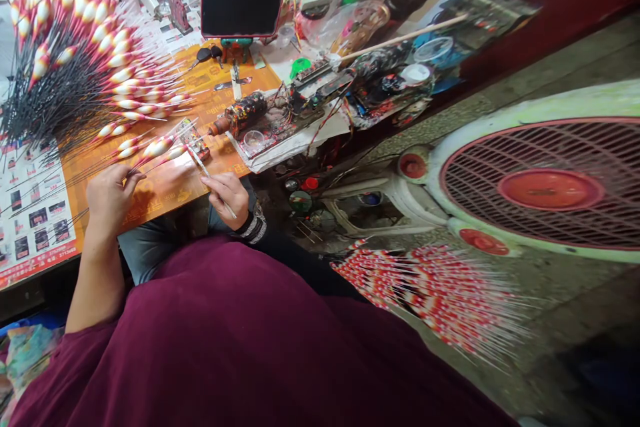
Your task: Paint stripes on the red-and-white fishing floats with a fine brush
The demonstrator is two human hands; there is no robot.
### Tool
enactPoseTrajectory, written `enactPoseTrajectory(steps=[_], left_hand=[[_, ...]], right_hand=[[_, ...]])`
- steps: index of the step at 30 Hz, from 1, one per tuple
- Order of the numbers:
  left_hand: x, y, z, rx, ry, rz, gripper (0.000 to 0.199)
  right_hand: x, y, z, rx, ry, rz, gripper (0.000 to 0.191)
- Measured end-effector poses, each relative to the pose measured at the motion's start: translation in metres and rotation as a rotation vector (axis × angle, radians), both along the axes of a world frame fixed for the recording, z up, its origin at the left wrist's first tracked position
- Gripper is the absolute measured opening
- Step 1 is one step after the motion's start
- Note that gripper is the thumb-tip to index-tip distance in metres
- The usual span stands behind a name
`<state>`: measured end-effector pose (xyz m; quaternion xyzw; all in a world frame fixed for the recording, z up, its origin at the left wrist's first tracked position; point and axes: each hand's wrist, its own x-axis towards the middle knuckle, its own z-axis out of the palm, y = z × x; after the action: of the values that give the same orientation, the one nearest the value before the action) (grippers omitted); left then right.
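My left hand is closed at the table's front edge, thumb and fingers pinching a fishing float with a white, yellow and red body. The float's thin tip points right. My right hand is closed round a slim pale stick-like tool, slanting up and left towards the floats. Its far end is too small to make out. More floats lie just beyond my left hand. A big fanned bundle of floats with black stems fills the table's upper left.
A phone stands at the back, keys before it. A paint-spattered motor tool sits on the right of the orange tabletop. To the right are a large fan and another float bundle, low down.
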<state>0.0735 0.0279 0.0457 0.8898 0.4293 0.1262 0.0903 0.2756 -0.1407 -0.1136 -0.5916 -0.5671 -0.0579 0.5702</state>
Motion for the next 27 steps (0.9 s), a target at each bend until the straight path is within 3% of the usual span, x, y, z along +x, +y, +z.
enactPoseTrajectory(steps=[13,27], left_hand=[[0.0030,-0.0013,-0.0010,0.017,-0.005,-0.003,0.010],[0.0056,0.0072,-0.0047,0.041,0.012,-0.074,0.015]], right_hand=[[-0.0010,-0.0014,0.0030,-0.052,0.016,0.000,0.041],[-0.0012,-0.0002,0.0033,0.009,-0.031,-0.031,0.039]])
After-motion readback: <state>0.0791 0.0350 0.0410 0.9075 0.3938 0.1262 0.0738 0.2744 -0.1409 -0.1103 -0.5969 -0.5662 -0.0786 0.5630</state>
